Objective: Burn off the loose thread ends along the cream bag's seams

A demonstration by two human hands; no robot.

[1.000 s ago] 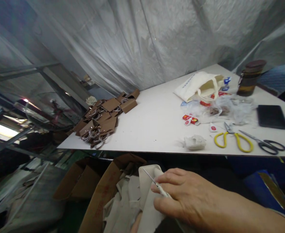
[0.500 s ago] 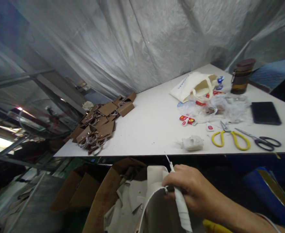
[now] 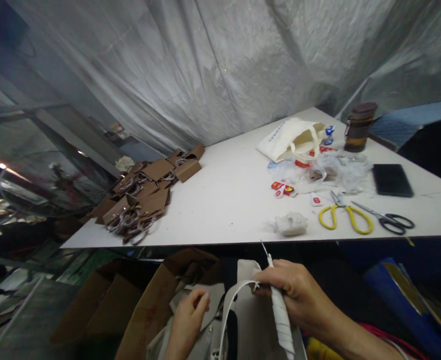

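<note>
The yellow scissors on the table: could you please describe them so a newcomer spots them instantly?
On the white table, look along the near edge towards the right. The yellow scissors lie there, left of a black-handled pair; only their handles are yellow.

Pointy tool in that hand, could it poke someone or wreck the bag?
Possibly. The pointed tool sticks up bare from the right hand, so its tip could jab the left hand reaching nearby over the cardboard box. The right hand also pinches the bag strap beside the tool, so a slip might pierce it.
</note>
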